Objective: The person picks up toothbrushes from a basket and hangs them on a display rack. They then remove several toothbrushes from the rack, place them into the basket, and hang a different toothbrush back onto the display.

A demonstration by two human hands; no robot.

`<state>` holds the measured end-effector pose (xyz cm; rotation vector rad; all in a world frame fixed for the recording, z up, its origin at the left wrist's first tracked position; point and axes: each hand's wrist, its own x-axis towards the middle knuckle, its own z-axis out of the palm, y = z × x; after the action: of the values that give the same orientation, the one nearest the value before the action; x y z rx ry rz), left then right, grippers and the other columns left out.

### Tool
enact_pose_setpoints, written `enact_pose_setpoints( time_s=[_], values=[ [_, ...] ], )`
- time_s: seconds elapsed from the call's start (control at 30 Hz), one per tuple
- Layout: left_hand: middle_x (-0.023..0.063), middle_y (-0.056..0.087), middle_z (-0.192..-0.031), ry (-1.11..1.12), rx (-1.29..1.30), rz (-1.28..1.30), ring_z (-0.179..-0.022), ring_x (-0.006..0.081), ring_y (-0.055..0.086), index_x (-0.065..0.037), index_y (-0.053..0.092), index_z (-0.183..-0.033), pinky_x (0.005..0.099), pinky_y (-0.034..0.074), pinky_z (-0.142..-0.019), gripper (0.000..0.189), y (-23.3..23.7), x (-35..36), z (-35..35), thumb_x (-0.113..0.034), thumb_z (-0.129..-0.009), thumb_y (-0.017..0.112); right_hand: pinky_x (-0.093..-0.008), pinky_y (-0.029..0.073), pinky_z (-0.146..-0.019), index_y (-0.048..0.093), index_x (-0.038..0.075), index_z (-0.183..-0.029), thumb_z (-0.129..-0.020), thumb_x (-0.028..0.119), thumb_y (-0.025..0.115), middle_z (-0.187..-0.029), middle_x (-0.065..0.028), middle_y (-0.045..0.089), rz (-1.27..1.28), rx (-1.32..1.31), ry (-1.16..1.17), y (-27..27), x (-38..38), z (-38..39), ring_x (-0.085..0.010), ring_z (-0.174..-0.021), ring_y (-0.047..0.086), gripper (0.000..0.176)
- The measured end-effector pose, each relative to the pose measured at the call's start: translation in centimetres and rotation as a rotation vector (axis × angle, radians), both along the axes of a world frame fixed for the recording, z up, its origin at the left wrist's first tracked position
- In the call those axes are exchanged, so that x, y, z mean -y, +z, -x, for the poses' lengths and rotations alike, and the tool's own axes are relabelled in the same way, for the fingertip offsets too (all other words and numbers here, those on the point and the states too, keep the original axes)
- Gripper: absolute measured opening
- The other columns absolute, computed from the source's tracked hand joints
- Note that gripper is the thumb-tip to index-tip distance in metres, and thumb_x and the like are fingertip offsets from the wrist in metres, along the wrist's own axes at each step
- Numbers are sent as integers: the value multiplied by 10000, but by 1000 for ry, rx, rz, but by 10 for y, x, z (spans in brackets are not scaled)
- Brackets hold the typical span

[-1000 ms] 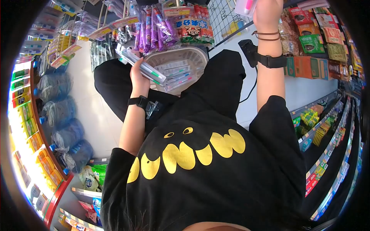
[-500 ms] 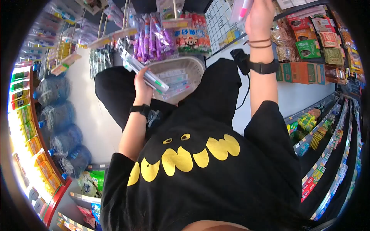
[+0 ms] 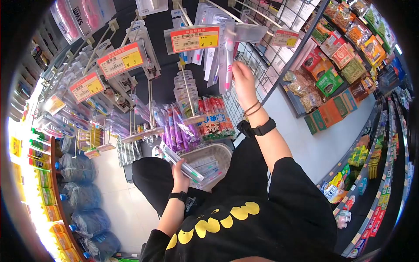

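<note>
In the head view, I see the person's right hand [image 3: 245, 83] pinching the edge of a clear plastic pack with a pink-and-white toothbrush [image 3: 228, 61], thumb and fingers together on it, just beside a red-and-yellow price label [image 3: 194, 39]. The left hand [image 3: 180, 175] is closed around a stack of clear toothbrush packs [image 3: 185, 166], above a pale, oval plastic basket [image 3: 225, 153] holding more.

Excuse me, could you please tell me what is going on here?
The person's right hand holds a packaged toothbrush upright, up beside a price tag; whether the pack hangs from anything is hard to tell. Lower down, the left hand grips several long clear packs. More packs lie in a basket close by.
</note>
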<state>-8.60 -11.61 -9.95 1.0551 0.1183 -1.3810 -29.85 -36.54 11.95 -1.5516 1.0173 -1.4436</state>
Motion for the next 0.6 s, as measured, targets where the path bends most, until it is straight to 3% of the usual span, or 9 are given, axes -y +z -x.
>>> enact_pose_setpoints(
  time_s=[0.1,0.13,0.23,0.3,0.43,0.5,0.57,0.6],
  values=[
    [37,556,-806,-10,-6,-15,-750,155,536,-80,523,-919,289,426,-667,171,2,0,0,-108,-788,631,-253,446,-778,544,-7,-1084,-917,132,530,-962,-74,607,125,190,-21,1,-17,-11,-140,-888,577,218],
    [39,559,-807,-12,-6,-25,-752,155,538,-81,524,-917,291,427,-667,170,1,0,1,-108,-789,631,-282,451,-827,505,-1,-1144,-901,88,537,-1062,-97,595,133,143,-45,-1,-23,-10,-177,-985,574,261],
    [37,563,-810,-25,15,-20,-755,154,538,-81,529,-916,292,426,-667,171,-3,0,1,-115,-788,639,-298,451,-833,506,6,-1150,-891,68,533,-1096,-98,584,257,-31,-128,-6,-47,-5,-193,-1007,564,267],
    [34,564,-811,-37,38,-4,-756,152,537,-80,534,-916,291,425,-667,175,-1,1,4,-122,-788,645,-296,449,-831,534,17,-1120,-881,51,531,-1076,-88,593,246,-7,-131,-10,-66,-3,-193,-991,573,241],
    [21,570,-820,-273,223,30,-781,117,540,-57,542,-909,268,421,-673,189,20,1,17,-155,-799,662,-283,449,-812,576,25,-1048,-889,64,534,-1034,-67,609,39,-57,27,-37,-111,6,-164,-964,579,169],
    [31,585,-805,-412,318,76,-753,121,546,-46,541,-910,269,425,-674,173,25,0,24,-153,-820,645,-262,456,-774,577,29,-1042,-898,79,535,-1017,-65,615,-113,-114,143,-75,-136,7,-144,-940,589,158],
    [56,610,-800,-504,367,97,-739,136,577,-32,538,-916,276,451,-684,168,41,-1,34,-123,-825,646,-289,467,-834,526,20,-1126,-872,147,607,-1021,-93,612,-244,-87,220,-112,-167,2,-176,-961,596,295],
    [59,614,-801,-546,394,114,-735,140,587,-27,542,-919,272,459,-676,159,49,-3,39,-104,-821,641,-315,474,-857,460,24,-1218,-838,205,663,-1082,-120,586,-283,-140,249,-135,-182,0,-208,-964,599,467]
  ],
)
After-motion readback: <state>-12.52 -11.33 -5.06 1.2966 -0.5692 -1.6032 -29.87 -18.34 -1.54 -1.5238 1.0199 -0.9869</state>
